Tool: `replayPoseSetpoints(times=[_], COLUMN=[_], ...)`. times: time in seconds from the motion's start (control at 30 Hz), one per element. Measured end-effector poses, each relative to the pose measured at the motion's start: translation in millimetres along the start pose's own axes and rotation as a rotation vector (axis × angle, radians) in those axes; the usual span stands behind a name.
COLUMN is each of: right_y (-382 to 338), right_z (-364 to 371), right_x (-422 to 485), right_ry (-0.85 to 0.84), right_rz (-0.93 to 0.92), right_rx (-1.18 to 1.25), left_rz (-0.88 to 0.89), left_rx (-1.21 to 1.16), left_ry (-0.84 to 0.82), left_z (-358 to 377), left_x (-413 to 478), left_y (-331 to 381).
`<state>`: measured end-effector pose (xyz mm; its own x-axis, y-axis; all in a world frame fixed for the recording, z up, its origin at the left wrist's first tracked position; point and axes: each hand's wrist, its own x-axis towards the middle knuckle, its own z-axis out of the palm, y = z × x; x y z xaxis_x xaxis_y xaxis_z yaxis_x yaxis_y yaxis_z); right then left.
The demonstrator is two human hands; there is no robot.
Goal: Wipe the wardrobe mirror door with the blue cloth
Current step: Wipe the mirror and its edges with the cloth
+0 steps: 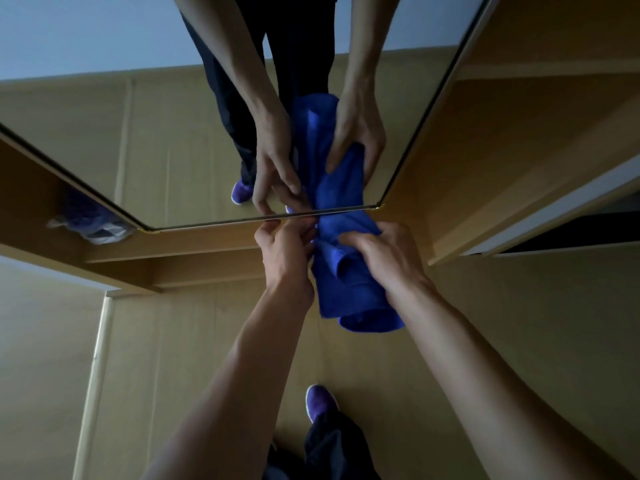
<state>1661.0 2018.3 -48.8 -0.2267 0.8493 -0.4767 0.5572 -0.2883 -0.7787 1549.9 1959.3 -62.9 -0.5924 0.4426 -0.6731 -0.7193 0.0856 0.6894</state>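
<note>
Seen from above, a person's two bare hands work a blue cloth (349,289) at the lower edge of the wardrobe's mirror door (156,150), centre of frame; the right hand (388,258) grasps the bunched cloth, fingers and thumb curled round its upper part, while the left hand (287,251) closes in on the cloth's left edge, fingers bent and pinching a fold just beside the glass; the top of the cloth touches the mirror's bottom rim and the rest hangs down in a loose roll between the forearms; the glass, filling the upper middle of the frame, doubles both hands and the cloth, and the hands themselves hide the stretch of rim behind them; a wardrobe frame (207,244) of pale wood runs under the mirror and up the right side; at centre left, in an open compartment beside the mirror, lies a crumpled bundle (90,220), blurred, bluish and white; a white strip (571,202) crosses the right edge; below, a purple shoe (320,403) and dark trousers (329,445) stand on the wooden floor (173,358) at bottom centre.
</note>
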Motion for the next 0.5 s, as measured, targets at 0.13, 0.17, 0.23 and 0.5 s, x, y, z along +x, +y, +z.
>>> replayPoseSetpoints(times=[0.13,0.17,0.23,0.5], right_y=[9,10,10,8], right_z=[-24,-27,-26,-15], right_x=[3,3,2,-4], right_ry=[0.082,0.105,0.131,0.045], right_rz=[0.023,0.016,-0.005,0.008], right_rx=[0.011,0.007,-0.017,-0.005], left_rz=[-0.005,-0.01,-0.022,-0.07], left_rx=[0.017,0.029,0.039,0.018], left_ry=[-0.056,-0.077,-0.12,-0.19], left_z=[-1,0,4,-1], left_x=[1,0,-3,-8], left_y=[-2,-5,-10,-1])
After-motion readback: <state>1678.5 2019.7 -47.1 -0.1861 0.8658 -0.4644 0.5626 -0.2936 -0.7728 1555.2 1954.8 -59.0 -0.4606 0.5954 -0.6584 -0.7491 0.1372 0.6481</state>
